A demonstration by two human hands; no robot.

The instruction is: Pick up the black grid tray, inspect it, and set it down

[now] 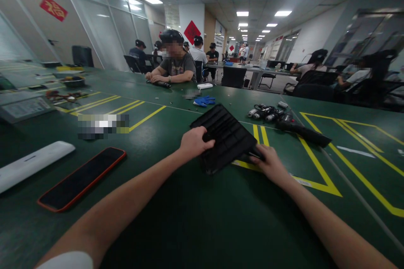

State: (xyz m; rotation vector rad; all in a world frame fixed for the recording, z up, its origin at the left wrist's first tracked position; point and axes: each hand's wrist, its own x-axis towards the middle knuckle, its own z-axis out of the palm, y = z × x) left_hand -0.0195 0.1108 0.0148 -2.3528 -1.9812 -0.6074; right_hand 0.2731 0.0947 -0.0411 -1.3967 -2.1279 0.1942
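My left hand (195,143) curls over the left edge of the black slatted panel (225,132), and my right hand (268,163) grips its near-right corner. The green table (195,218) lies bare toward me. A red-cased phone (82,178) sits well left and a power screwdriver (299,131) is beyond my right hand. Far left is a bowl (73,80), contents unclear.

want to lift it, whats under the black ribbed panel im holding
The black ribbed panel covers green table and yellow tape lines that run under its right side. Left hand and right hand grip it. Beneath its middle is hidden.
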